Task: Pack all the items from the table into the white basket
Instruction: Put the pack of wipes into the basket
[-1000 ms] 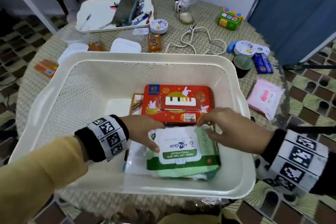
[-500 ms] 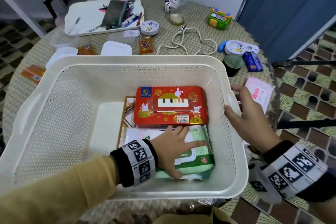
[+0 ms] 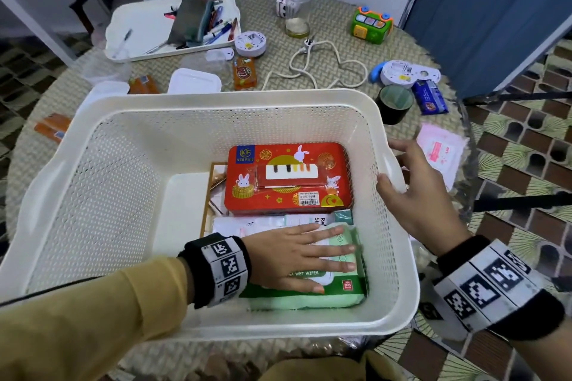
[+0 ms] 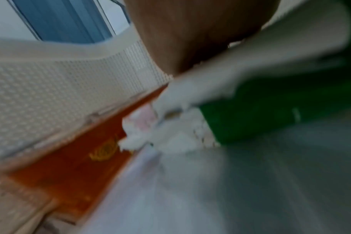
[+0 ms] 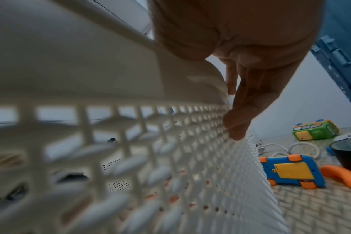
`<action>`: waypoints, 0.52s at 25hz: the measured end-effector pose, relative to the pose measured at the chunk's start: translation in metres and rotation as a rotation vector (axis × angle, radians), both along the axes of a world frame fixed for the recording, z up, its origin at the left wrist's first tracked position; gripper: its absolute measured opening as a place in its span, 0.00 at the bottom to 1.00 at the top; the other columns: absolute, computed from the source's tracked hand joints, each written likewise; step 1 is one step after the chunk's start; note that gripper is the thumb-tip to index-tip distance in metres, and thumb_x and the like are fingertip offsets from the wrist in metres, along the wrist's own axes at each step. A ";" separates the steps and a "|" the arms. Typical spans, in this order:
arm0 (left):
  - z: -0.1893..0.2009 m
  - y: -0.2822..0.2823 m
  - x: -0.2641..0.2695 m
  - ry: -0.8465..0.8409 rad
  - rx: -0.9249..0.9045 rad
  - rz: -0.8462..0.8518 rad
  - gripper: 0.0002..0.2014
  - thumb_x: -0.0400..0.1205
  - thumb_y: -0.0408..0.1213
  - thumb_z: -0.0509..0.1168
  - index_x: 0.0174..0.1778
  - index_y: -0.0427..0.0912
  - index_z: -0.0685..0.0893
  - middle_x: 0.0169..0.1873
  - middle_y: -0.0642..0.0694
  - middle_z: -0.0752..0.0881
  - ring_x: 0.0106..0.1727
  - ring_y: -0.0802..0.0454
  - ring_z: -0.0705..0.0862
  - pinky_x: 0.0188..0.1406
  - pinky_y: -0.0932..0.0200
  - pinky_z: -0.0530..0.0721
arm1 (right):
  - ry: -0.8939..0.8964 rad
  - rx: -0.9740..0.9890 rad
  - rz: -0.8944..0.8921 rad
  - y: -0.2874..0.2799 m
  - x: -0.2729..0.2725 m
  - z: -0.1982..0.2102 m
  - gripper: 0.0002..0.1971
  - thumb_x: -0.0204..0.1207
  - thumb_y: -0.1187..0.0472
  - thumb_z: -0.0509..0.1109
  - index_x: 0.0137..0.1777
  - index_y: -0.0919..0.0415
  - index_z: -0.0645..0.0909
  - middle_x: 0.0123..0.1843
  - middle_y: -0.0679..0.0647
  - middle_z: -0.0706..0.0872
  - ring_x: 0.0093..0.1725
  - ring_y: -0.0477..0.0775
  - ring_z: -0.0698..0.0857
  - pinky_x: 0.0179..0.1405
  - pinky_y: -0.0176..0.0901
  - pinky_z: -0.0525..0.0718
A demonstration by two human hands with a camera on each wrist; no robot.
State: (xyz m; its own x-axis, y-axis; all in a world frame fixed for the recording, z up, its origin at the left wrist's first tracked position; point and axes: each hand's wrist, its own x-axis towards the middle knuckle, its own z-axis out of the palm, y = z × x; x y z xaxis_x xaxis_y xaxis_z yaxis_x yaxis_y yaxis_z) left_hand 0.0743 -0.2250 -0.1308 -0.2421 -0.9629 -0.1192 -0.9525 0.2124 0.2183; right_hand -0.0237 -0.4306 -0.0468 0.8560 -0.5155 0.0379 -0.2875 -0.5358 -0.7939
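A round woven tabletop (image 3: 356, 77) carries the white basket (image 3: 216, 102), which holds a red tin (image 3: 288, 176) and, nearer the person, a green wipes pack (image 3: 346, 291). The left hand (image 3: 294, 257) presses flat on the pack, its grip released; the right hand (image 3: 414, 192) rests loose-fingered against the basket's right rim, grasping nothing. Much remains outside, including a pink packet (image 3: 439, 151) lying at the tabletop's edge, so a careless reach could likely knock it off.

Blue door (image 3: 483, 6), tiled floor (image 3: 526, 145)
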 end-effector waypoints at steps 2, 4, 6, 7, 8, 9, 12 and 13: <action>-0.006 -0.001 -0.003 0.025 -0.046 0.021 0.27 0.87 0.51 0.54 0.83 0.50 0.60 0.84 0.48 0.56 0.85 0.46 0.45 0.84 0.47 0.45 | 0.000 0.001 -0.006 0.001 0.000 -0.001 0.21 0.76 0.67 0.67 0.68 0.55 0.70 0.46 0.32 0.78 0.45 0.27 0.79 0.40 0.23 0.73; -0.012 0.002 -0.007 -0.028 -0.128 0.028 0.26 0.87 0.52 0.54 0.82 0.52 0.62 0.83 0.48 0.58 0.85 0.44 0.49 0.83 0.43 0.52 | -0.014 0.000 -0.011 0.003 0.000 -0.002 0.21 0.76 0.67 0.67 0.68 0.56 0.70 0.47 0.38 0.80 0.46 0.36 0.81 0.44 0.34 0.74; -0.018 0.006 -0.012 -0.105 -0.196 -0.005 0.23 0.88 0.51 0.53 0.81 0.57 0.64 0.83 0.49 0.60 0.84 0.39 0.52 0.80 0.38 0.60 | -0.026 0.002 -0.014 0.004 0.001 -0.002 0.21 0.76 0.67 0.67 0.68 0.57 0.70 0.48 0.44 0.81 0.47 0.46 0.81 0.47 0.39 0.74; -0.019 0.007 -0.014 -0.134 -0.214 -0.021 0.22 0.88 0.51 0.52 0.80 0.60 0.65 0.82 0.49 0.61 0.83 0.37 0.54 0.77 0.35 0.64 | -0.030 0.008 -0.016 0.005 0.001 -0.002 0.20 0.76 0.67 0.67 0.67 0.57 0.70 0.48 0.46 0.81 0.47 0.48 0.81 0.47 0.39 0.74; -0.020 0.006 -0.016 -0.154 -0.225 -0.025 0.22 0.88 0.51 0.52 0.79 0.61 0.65 0.82 0.49 0.62 0.83 0.35 0.56 0.74 0.34 0.67 | -0.035 0.013 -0.017 0.006 0.001 -0.002 0.20 0.76 0.67 0.67 0.67 0.57 0.70 0.49 0.47 0.82 0.48 0.48 0.81 0.47 0.40 0.74; -0.021 0.004 -0.017 -0.170 -0.230 -0.013 0.22 0.88 0.51 0.52 0.79 0.62 0.65 0.82 0.50 0.62 0.82 0.35 0.57 0.73 0.33 0.69 | -0.038 0.014 -0.017 0.006 0.001 -0.002 0.20 0.76 0.67 0.67 0.67 0.57 0.70 0.49 0.48 0.82 0.48 0.49 0.82 0.47 0.40 0.75; -0.023 0.000 -0.018 -0.189 -0.208 0.024 0.22 0.88 0.51 0.51 0.80 0.63 0.64 0.82 0.50 0.61 0.82 0.36 0.57 0.74 0.34 0.67 | -0.034 0.009 -0.024 0.006 0.001 -0.002 0.20 0.76 0.68 0.66 0.66 0.57 0.71 0.47 0.45 0.82 0.46 0.48 0.81 0.45 0.39 0.74; -0.023 0.000 -0.018 -0.178 -0.184 0.029 0.22 0.88 0.51 0.49 0.80 0.63 0.63 0.83 0.51 0.60 0.83 0.36 0.56 0.76 0.34 0.65 | -0.031 0.010 -0.025 0.007 0.001 -0.002 0.20 0.76 0.68 0.66 0.66 0.57 0.71 0.46 0.43 0.81 0.46 0.48 0.81 0.44 0.39 0.74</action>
